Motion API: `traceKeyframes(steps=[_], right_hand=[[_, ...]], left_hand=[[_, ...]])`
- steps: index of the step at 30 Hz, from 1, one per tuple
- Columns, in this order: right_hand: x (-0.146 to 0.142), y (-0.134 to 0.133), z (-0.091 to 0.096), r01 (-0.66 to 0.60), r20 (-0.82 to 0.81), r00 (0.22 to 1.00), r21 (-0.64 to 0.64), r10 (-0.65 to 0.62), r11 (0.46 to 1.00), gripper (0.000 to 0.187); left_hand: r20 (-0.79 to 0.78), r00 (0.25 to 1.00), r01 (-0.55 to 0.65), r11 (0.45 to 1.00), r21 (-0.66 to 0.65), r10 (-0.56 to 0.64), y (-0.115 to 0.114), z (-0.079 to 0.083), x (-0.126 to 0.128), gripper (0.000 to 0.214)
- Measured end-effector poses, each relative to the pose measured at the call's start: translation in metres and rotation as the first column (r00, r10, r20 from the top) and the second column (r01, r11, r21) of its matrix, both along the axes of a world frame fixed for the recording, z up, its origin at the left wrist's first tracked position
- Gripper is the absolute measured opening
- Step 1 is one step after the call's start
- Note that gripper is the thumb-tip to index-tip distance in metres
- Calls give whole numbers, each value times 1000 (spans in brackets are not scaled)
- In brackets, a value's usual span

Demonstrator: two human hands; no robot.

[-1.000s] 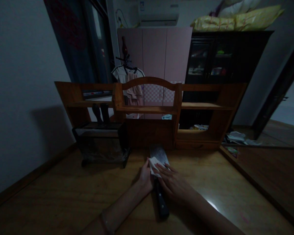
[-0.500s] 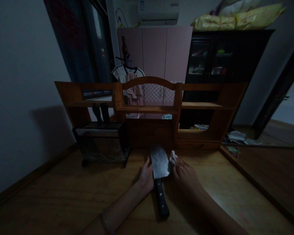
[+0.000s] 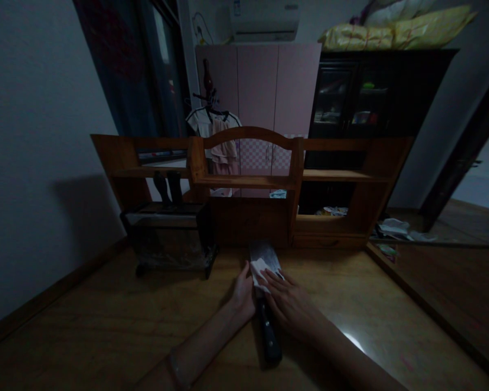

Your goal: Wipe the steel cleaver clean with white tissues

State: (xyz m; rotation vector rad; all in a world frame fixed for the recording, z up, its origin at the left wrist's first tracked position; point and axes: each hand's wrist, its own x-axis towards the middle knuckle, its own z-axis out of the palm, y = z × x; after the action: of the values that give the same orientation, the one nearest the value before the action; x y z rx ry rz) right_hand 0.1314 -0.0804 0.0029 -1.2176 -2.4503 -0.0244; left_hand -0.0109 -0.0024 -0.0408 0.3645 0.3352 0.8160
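Observation:
A cleaver [image 3: 270, 253] with a broad metal blade and a black riveted handle points away from me over the wooden table. My left hand [image 3: 243, 296] grips it along the left side, near where blade and handle meet; some of its fingers are hidden beneath. My right hand [image 3: 290, 304] presses a white tissue [image 3: 259, 267] against the lower half of the blade, fingers stretched across it. Only the far part of the blade shows past the tissue.
A knife block [image 3: 169, 244] with two dark-handled tools stands on the tabletop [image 3: 85, 320] to the left. Behind it runs a wooden shelf unit [image 3: 248, 182]. A white wall [image 3: 36, 163] rises on the left, and the table's raised edge [image 3: 427, 309] lies right.
My right hand has moved left with the tissue, from beside the blade's right edge onto the blade. My left hand and the cleaver have stayed nearly in place.

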Motion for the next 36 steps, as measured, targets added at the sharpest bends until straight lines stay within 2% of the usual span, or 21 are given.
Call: traceKeyframes(steps=[4, 11, 14, 19, 22, 26, 30, 36], right_hand=[[13, 10, -6, 109, -14, 994, 32, -109, 994, 42], [35, 25, -15, 292, -15, 956, 106, -292, 950, 43], [31, 21, -8, 256, -38, 967, 111, -253, 960, 47], [7, 3, 7, 5, -16, 1000, 29, -5, 1000, 48], [-2, -3, 6, -67, -3, 998, -33, 67, 997, 47], [0, 0, 1, -64, -25, 998, -62, 62, 996, 46], [7, 5, 0, -7, -23, 1000, -67, 6, 998, 45], [14, 11, -2, 71, -34, 997, -77, -73, 995, 45]], left_hand=[[3, 1000, -1, 1000, 23, 1, -3, 6, 0, 57], [-27, 1000, 15, 999, 34, -14, -4, 9, 1, 58], [-10, 1000, -6, 1000, 22, 6, -4, 9, 1, 57], [-36, 996, -81, 993, -90, 78, -1, 2, 1, 46], [-73, 991, -121, 985, -121, 113, 1, -1, 2, 44], [-50, 996, -77, 992, -98, 72, 1, 2, 2, 46], [13, 1000, -11, 999, -34, 11, 0, 3, 1, 53], [18, 1000, 0, 1000, 3, 0, -1, 3, 0, 54]])
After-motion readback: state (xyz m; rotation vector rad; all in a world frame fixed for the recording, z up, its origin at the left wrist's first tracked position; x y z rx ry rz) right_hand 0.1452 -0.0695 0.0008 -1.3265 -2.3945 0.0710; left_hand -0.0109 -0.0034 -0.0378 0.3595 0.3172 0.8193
